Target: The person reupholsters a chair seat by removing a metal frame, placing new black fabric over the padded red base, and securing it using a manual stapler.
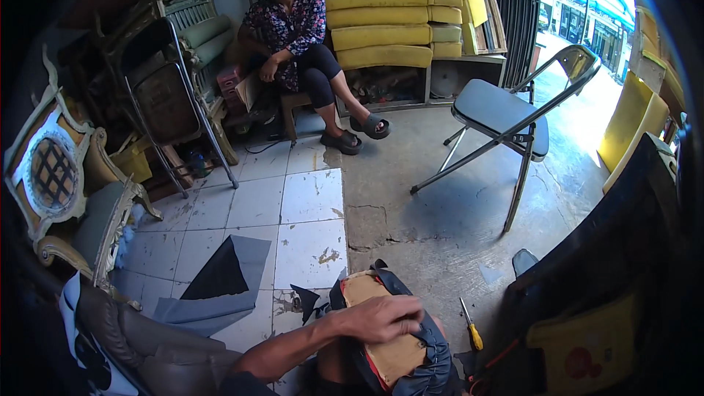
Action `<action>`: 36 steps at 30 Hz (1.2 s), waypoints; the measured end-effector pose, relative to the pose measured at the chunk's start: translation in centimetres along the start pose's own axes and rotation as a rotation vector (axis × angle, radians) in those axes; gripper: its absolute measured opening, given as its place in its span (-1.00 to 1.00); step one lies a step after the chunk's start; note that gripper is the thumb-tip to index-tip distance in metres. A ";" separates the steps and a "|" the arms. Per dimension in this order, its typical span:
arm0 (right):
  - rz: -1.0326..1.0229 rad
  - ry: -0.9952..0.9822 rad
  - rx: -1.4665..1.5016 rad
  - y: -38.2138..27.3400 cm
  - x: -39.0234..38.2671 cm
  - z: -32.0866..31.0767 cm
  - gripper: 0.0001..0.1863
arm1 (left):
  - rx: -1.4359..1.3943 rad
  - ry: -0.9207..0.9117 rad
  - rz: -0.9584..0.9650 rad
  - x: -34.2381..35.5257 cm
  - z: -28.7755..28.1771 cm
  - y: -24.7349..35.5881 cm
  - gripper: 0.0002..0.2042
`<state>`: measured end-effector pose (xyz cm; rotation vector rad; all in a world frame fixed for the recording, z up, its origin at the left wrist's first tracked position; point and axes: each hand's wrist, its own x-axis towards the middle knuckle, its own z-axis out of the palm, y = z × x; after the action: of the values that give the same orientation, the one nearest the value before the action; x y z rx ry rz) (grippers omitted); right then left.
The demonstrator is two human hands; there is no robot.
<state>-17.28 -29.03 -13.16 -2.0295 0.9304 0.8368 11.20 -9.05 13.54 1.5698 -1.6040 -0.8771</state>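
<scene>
A padded seat [400,363] lies in my lap, its tan underside turned up and dark cover fabric [434,356] gathered in folds around its rim. My left hand [385,319] reaches across it from the lower left. Its fingers are bent and closed at the cover's right edge, pinching the dark fabric there. Some red shows along the rim of the seat. My right hand cannot be made out; only a sliver of skin appears beyond the seat's right side.
A yellow-handled screwdriver [475,334] lies on the floor at right. Grey-black sheet material [220,282] is spread on the tiles at left. A folding chair [499,106] stands ahead, near yellow foam cushions [378,18]. A seated person [293,37] is at the back; an ornate chair [55,169] stands left.
</scene>
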 end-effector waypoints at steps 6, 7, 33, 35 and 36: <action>-0.004 -0.024 0.012 0.4 0.7 1.1 -0.36 | 0.325 -0.253 0.011 -8.8 1.0 5.3 -0.12; 0.017 -0.008 0.012 1.4 0.3 0.7 -0.36 | 0.388 -0.330 -0.015 -9.3 1.8 4.0 -0.02; -1.301 0.042 1.564 -18.1 -10.6 -14.4 -0.19 | -1.175 1.235 0.393 -8.5 7.0 0.1 -0.46; -1.306 -0.021 1.712 -19.1 -12.1 -15.4 -0.25 | -1.101 1.242 0.265 -10.5 10.4 -2.5 -0.47; -1.305 -0.043 1.781 -19.4 -12.7 -15.7 -0.28 | -1.092 1.237 0.189 -11.2 11.8 -3.3 -0.47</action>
<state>-4.31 -28.69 11.61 -0.5665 -0.0535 -0.6091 2.75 1.94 4.33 0.7667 -0.2244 -0.3433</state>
